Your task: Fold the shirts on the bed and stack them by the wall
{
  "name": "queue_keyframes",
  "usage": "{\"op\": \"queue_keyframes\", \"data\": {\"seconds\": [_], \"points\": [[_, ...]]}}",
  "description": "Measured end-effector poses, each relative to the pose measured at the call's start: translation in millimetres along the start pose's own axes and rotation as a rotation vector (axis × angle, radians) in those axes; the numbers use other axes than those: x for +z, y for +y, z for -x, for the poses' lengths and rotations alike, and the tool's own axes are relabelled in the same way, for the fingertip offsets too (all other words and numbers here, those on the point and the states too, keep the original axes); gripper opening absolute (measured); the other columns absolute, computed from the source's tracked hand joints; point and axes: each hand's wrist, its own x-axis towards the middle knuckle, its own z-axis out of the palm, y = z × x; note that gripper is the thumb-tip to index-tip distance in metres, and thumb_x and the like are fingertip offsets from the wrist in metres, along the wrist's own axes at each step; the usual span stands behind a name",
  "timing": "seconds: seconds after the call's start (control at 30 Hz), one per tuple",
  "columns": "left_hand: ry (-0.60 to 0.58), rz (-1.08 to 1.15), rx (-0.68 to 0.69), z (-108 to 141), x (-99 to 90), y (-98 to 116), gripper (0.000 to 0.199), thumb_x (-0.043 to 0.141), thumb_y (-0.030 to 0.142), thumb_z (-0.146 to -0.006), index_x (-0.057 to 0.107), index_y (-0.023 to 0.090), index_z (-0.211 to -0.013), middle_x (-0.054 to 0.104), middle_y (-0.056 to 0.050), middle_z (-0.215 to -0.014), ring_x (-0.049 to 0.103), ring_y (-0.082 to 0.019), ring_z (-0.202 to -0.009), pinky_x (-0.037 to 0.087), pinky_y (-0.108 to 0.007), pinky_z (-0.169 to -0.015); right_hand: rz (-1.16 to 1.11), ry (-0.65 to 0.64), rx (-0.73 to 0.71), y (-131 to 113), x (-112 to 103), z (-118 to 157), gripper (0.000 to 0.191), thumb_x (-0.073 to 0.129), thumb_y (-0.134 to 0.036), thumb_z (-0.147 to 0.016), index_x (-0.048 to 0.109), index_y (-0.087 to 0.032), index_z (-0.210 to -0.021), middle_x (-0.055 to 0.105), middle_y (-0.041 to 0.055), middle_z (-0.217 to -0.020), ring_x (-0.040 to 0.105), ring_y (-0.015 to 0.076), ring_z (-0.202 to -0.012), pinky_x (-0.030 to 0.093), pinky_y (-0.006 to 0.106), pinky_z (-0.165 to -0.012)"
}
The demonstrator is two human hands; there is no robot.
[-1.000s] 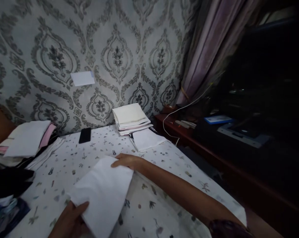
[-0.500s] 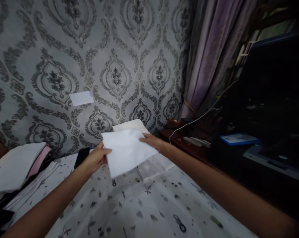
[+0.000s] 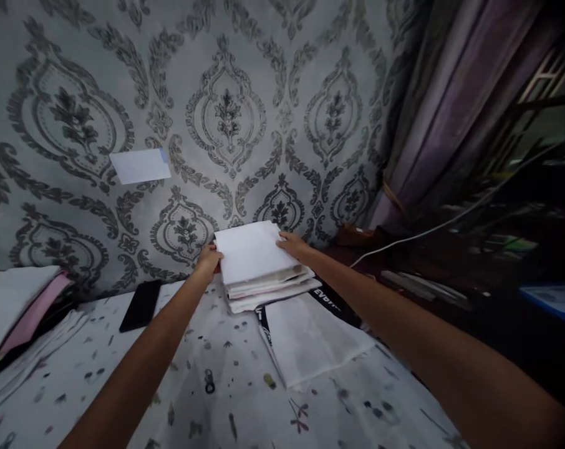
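A white folded cloth (image 3: 249, 252) lies on top of a stack of folded pale cloths (image 3: 264, 296) near the wall. My left hand (image 3: 208, 260) grips its left edge, thumb on top and fingers underneath. At the right edge, my right hand (image 3: 292, 243) holds the same cloth, the thumb side showing. In front of the stack, a whitish cloth with a black lettered band (image 3: 315, 340) is spread on the patterned sheet (image 3: 245, 399).
A black phone (image 3: 141, 306) lies left of the stack. Folded clothes (image 3: 18, 305) are piled at the far left. On the right are a white cable (image 3: 418, 236), a purple curtain (image 3: 432, 125) and a blue-edged object (image 3: 556, 299). A paper (image 3: 141, 166) is on the wall.
Both hands have moved forward and lowered the white cloth onto the stack. The view has shifted, showing more of the stack, the phone and the lettered band.
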Motion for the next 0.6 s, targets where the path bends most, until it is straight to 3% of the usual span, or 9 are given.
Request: {"op": "queue_keyframes", "data": {"seconds": [0.2,0.33,0.43,0.53,0.6], "points": [[0.008,-0.006,0.021,-1,1.3,2,0.050,0.059,0.005,-0.066,0.055,0.022,-0.113,0.062,0.001,-0.077,0.059,-0.013,-0.058,0.050,-0.024,-0.057,0.117,0.050,-0.079,-3,1,-4,0.047,0.061,-0.015,-0.077,0.067,-0.014,-0.124,0.072,0.0092,-0.117,0.064,0.0240,-0.107,0.049,0.034,-0.095],[0.025,-0.016,0.063,2,2.6,4,0.054,0.058,0.005,-0.068,0.052,0.024,-0.118,0.063,0.001,-0.082,0.057,-0.012,-0.057,0.047,-0.023,-0.055,0.199,0.095,-0.135,-7,-1,-3,0.049,0.055,-0.017,-0.083,0.064,-0.016,-0.131,0.072,0.0070,-0.115,0.066,0.0229,-0.103,0.050,0.034,-0.092],[0.037,-0.036,0.068,3,2.1,2,0.055,0.058,0.006,-0.069,0.051,0.022,-0.120,0.061,0.000,-0.080,0.057,-0.013,-0.058,0.046,-0.024,-0.056,0.297,0.125,-0.135,-11,-3,4,0.043,0.057,-0.016,-0.083,0.068,-0.015,-0.124,0.072,0.0098,-0.111,0.066,0.0256,-0.102,0.050,0.036,-0.093],[0.037,-0.048,0.092,4,2.8,2,0.051,0.059,0.009,-0.071,0.051,0.021,-0.120,0.059,0.001,-0.077,0.058,-0.014,-0.060,0.045,-0.023,-0.056,0.406,0.192,-0.124,-26,2,18,0.042,0.056,-0.015,-0.085,0.066,-0.013,-0.126,0.067,0.0176,-0.121,0.059,0.0326,-0.117,0.042,0.045,-0.103],[0.044,-0.049,0.134,8,4.7,4,0.049,0.060,0.011,-0.074,0.049,0.021,-0.121,0.059,0.001,-0.079,0.058,-0.015,-0.063,0.045,-0.023,-0.058,0.483,0.217,-0.211,-42,15,29,0.045,0.053,-0.020,-0.091,0.059,-0.016,-0.135,0.057,0.0188,-0.137,0.046,0.0343,-0.132,0.032,0.050,-0.112]]}}
